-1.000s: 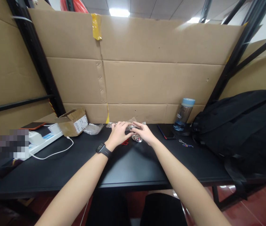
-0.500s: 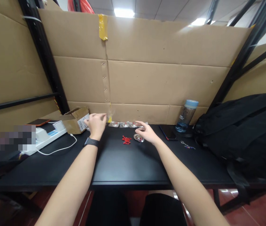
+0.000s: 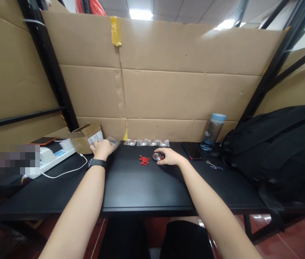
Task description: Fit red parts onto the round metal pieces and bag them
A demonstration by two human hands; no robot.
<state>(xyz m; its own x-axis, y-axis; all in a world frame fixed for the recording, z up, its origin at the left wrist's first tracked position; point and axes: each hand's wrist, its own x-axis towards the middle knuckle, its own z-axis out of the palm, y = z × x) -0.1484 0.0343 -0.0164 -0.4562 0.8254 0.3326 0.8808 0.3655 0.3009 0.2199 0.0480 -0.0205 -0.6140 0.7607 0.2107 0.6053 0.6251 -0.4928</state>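
My left hand (image 3: 102, 149) is low over the table beside the small cardboard box, its fingers curled and partly hidden. It is closed at the edge of a crumpled clear plastic bag (image 3: 114, 142). Thumb and fingers of my right hand (image 3: 170, 157) close round a small stack of shiny round metal discs (image 3: 157, 157) with red marks. Just left of the discs lies a bundle of red cords (image 3: 144, 160). Behind them, several similar discs in clear wrappers (image 3: 142, 142) form a row along the cardboard wall.
A cardboard box (image 3: 83, 140), a white power strip (image 3: 58, 156) and its cable are at left. On the right are a phone (image 3: 192, 151), a water bottle (image 3: 213, 132), a small keychain (image 3: 215, 165) and a black backpack (image 3: 276, 154). A cardboard wall (image 3: 168, 93) backs the black table (image 3: 147, 192).
My left hand has moved left and down, from above the table to beside the box. My right hand has lowered, and its fingers have closed round the discs.
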